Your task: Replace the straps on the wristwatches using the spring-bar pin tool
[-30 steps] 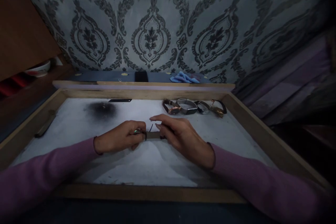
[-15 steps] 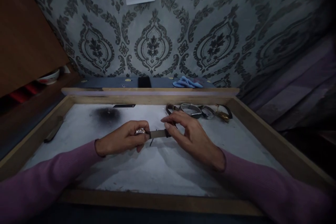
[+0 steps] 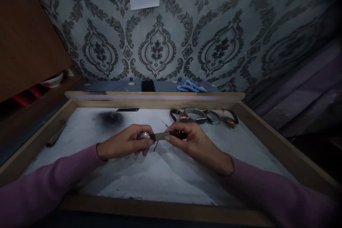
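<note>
A wristwatch [image 3: 160, 136] is stretched level between my two hands, above the white sheet lining a wooden tray. My left hand [image 3: 129, 142] is closed around its round silvery case, thumb and fingers pressing near the strap's base. My right hand [image 3: 199, 144] pinches the strap between thumb and fingers, and a dark brown end of it shows inside the grip. Beneath the strap, a thin dark stick-like piece [image 3: 156, 146] is partly visible. A slim pointed item [image 3: 165, 123] shows just beyond my right fingertips; its kind I cannot make out.
Several watches [image 3: 196, 114] lie along the tray's far right side. A flat black strip [image 3: 128, 109] rests near the back wall, and a dark-handled tool [image 3: 56, 135] at the left. Raised wooden edges [image 3: 155, 95] surround the sheet. Behind are a phone-like black object [image 3: 148, 86] and a blue cloth [image 3: 191, 86].
My right hand has lowered slightly and closed on the strap, its fingers having been more extended before. My left hand keeps hold of the watch case. The view has tilted slightly upward.
</note>
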{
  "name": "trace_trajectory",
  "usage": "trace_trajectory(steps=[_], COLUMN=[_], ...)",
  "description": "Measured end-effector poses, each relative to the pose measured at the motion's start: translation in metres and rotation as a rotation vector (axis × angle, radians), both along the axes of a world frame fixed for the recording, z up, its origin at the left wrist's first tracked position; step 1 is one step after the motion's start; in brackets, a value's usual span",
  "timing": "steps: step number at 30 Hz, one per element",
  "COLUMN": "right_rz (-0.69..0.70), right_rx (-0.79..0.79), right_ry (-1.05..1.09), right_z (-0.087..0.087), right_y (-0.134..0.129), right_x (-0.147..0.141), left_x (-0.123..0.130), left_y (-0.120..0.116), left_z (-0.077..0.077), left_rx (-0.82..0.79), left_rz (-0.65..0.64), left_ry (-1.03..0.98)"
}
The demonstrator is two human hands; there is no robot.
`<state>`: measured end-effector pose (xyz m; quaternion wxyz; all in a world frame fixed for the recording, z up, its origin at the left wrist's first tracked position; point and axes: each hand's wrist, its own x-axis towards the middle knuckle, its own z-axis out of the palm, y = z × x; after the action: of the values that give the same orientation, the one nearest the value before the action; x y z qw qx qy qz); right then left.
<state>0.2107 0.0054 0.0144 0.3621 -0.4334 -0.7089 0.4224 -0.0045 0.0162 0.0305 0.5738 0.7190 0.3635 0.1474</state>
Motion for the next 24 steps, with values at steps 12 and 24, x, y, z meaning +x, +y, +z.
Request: trace_trajectory(steps=[12, 24], right_rz=[-0.016, -0.014], right_rx=[-0.022, -0.150], right_ry=[0.014, 0.018], right_z=[0.0025, 0.0000], right_y=[-0.0010, 0.0034], right_x=[-0.0019, 0.0002], left_x=[-0.0011, -0.0034], left_y=[0.0014, 0.0041], left_z=[-0.0038, -0.0023], left_rx=[-0.001, -0.141], left_rz=[-0.006, 0.008], left_ry=[-0.003, -0.057])
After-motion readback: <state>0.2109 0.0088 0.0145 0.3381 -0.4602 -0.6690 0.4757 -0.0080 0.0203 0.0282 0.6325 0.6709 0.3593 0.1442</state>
